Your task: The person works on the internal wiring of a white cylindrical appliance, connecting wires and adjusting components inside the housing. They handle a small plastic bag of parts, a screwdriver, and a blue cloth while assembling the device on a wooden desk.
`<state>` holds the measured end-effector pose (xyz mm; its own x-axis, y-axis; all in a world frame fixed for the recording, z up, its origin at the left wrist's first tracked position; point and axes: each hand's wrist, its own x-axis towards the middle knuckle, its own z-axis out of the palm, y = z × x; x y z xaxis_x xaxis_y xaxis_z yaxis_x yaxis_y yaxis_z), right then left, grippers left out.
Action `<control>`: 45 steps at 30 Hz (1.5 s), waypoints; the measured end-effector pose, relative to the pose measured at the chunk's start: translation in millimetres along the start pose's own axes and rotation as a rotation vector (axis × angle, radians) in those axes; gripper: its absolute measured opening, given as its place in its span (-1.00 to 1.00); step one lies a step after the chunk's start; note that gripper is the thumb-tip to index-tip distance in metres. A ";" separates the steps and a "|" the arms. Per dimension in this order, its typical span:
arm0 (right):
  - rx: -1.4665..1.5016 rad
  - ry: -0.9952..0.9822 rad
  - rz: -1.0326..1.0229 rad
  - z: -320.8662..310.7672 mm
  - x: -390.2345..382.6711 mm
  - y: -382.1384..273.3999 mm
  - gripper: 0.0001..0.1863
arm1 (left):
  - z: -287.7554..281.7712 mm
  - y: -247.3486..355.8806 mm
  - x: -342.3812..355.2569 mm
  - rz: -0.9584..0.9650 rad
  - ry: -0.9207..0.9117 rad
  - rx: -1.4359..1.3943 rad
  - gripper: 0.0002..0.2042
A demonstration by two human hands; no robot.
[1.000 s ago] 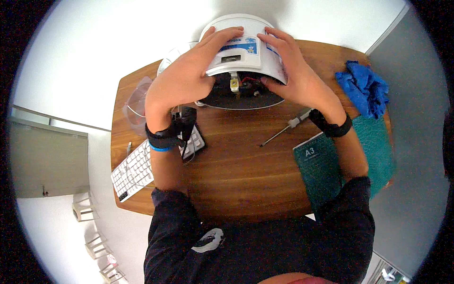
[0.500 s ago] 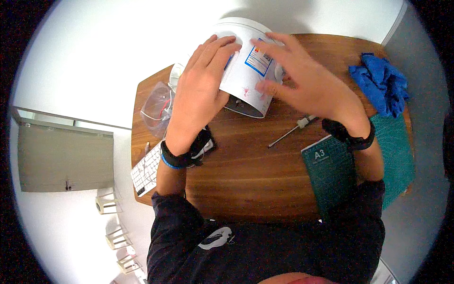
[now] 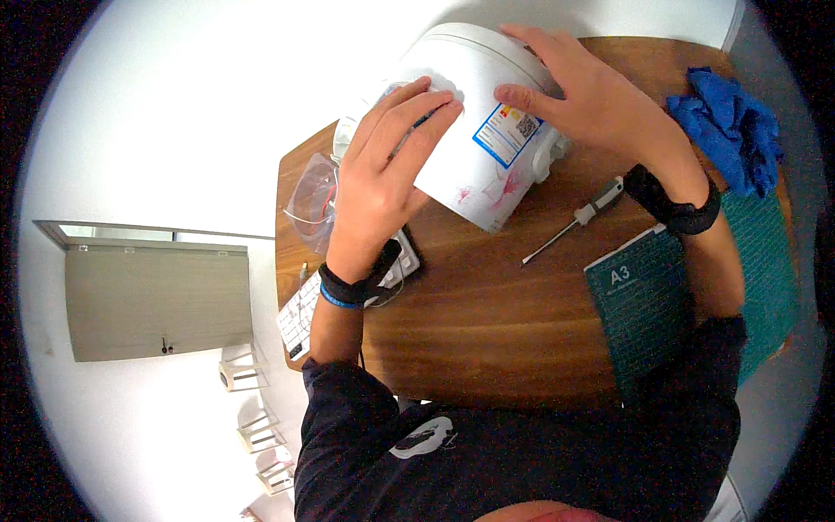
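Observation:
A white, drum-shaped rice cooker [image 3: 435,70] with pink flowers and a blue-edged label leans at the far middle of the table. Its rounded end points away, its flat end toward me. My left hand [image 3: 383,165] presses along its left side, fingers stretched and slightly apart. At its far right edge my right hand [image 3: 600,91] grips, thumb on the wall above the label and fingers over the rim. Whether the cooker rests on the table or is lifted I cannot tell. A grey-handled screwdriver [image 3: 584,213] lies below my right hand.
Left of my left arm are a clear plastic bag [image 3: 311,196] with wires and a white keyboard [image 3: 300,313]. On the right lie a green cutting mat [image 3: 765,252], a dark green A3-size pad [image 3: 639,304] and a crumpled blue cloth [image 3: 731,126]. A white wall stands behind the table.
The cooker has turned so its dark underside no longer shows. My right hand has moved from the label up to the far rim. The whole view has shifted slightly.

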<state>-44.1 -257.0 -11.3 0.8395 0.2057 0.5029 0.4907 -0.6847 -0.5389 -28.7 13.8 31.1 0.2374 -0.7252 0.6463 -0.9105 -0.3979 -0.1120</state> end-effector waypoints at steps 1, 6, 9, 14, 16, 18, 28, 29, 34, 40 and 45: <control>0.028 -0.029 0.016 -3.2 -1.2 -1.3 -0.23 | -1.1 -0.8 -0.7 0.034 -0.017 0.042 -0.56; 0.139 -0.087 0.051 -4.3 -3.5 -6.2 -0.22 | -4.0 -5.1 -1.6 0.184 -0.026 0.152 -0.63; 0.041 -0.087 0.056 -2.6 -4.6 -10.9 -0.21 | -6.4 -5.0 -0.9 0.225 -0.023 0.187 -0.64; -0.058 -0.086 0.070 -1.2 -7.8 -13.8 -0.22 | -4.0 -14.5 -1.9 0.290 0.011 0.204 -0.68; -0.025 -0.090 0.121 -0.8 -7.7 -21.0 -0.22 | -4.3 -15.0 -2.7 0.290 0.009 0.219 -0.68; 0.062 -0.069 0.083 2.3 -6.5 -13.8 -0.22 | -6.8 -12.9 -1.2 0.267 -0.016 0.231 -0.67; -0.108 -0.205 0.188 -9.8 -6.0 -24.2 -0.23 | -29.9 -36.5 12.5 0.435 -0.304 0.093 -0.52; -0.099 -0.205 0.169 -10.6 -5.8 -22.2 -0.22 | -29.6 -40.1 14.0 0.465 -0.304 0.098 -0.53; -0.075 -0.168 0.090 -8.6 -8.8 -9.8 -0.20 | -23.1 -39.4 13.3 0.508 -0.261 0.118 -0.55; -0.137 -0.202 0.115 -9.3 -5.8 -9.3 -0.22 | -20.0 -29.3 11.4 0.442 -0.215 0.169 -0.56; -0.193 -0.181 0.144 -9.8 -4.3 -8.6 -0.25 | -17.5 -25.4 8.5 0.367 -0.185 0.181 -0.55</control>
<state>-54.2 -258.9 -2.2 0.9337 0.2066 0.2926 0.3248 -0.8324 -0.4489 -9.5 27.6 52.7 -0.0189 -0.9185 0.3951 -0.8758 -0.1754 -0.4497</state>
